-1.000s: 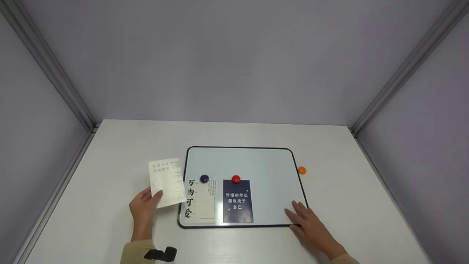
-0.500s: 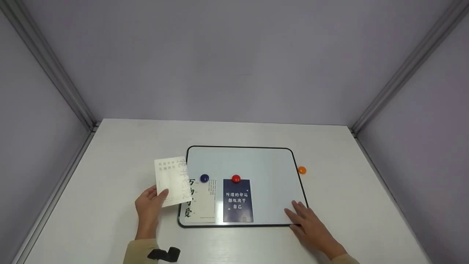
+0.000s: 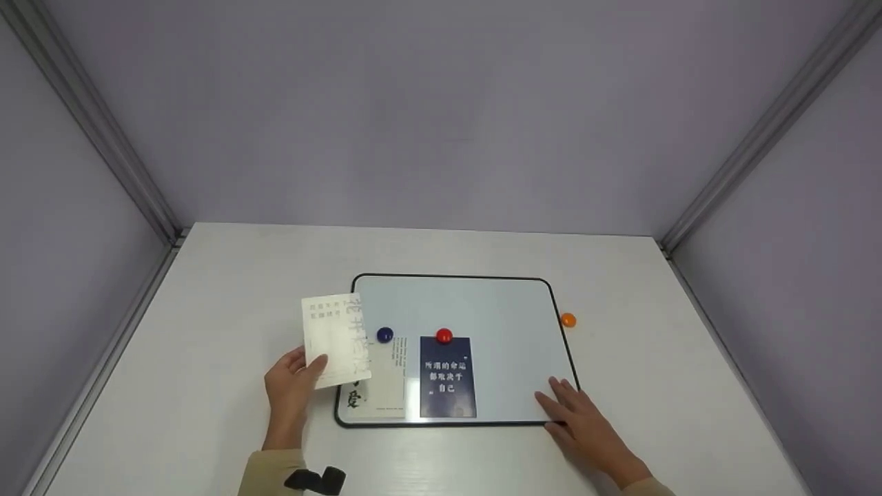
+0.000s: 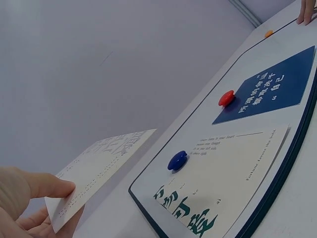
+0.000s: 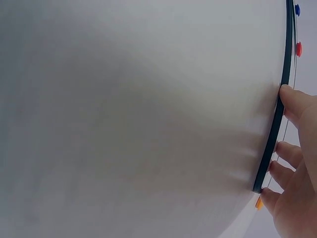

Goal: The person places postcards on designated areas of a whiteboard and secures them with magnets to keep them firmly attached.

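Observation:
My left hand point(image 3: 293, 386) pinches a cream card point(image 3: 336, 341) with printed characters, thumb on top and fingers behind. The card is raised and tilted over the left edge of a black-framed whiteboard point(image 3: 510, 331). On the board lies another cream card point(image 4: 228, 173) with green characters, a blue magnet point(image 3: 384, 335) at its top edge; the held card hides part of it in the head view. Beside it, a red magnet point(image 3: 444, 336) sits at the top of a dark blue card point(image 3: 448, 386). My right hand point(image 3: 586, 427) rests spread on the board's near right corner, thumb against the frame point(image 5: 271, 134).
An orange magnet point(image 3: 568, 319) sits against the whiteboard's right edge. The board lies on a white table point(image 3: 241, 262), with grey walls point(image 3: 441, 124) behind and at both sides.
My left hand has moved right with the held card, which now covers more of the whiteboard's left edge and the card with green characters. My right hand has stayed in place.

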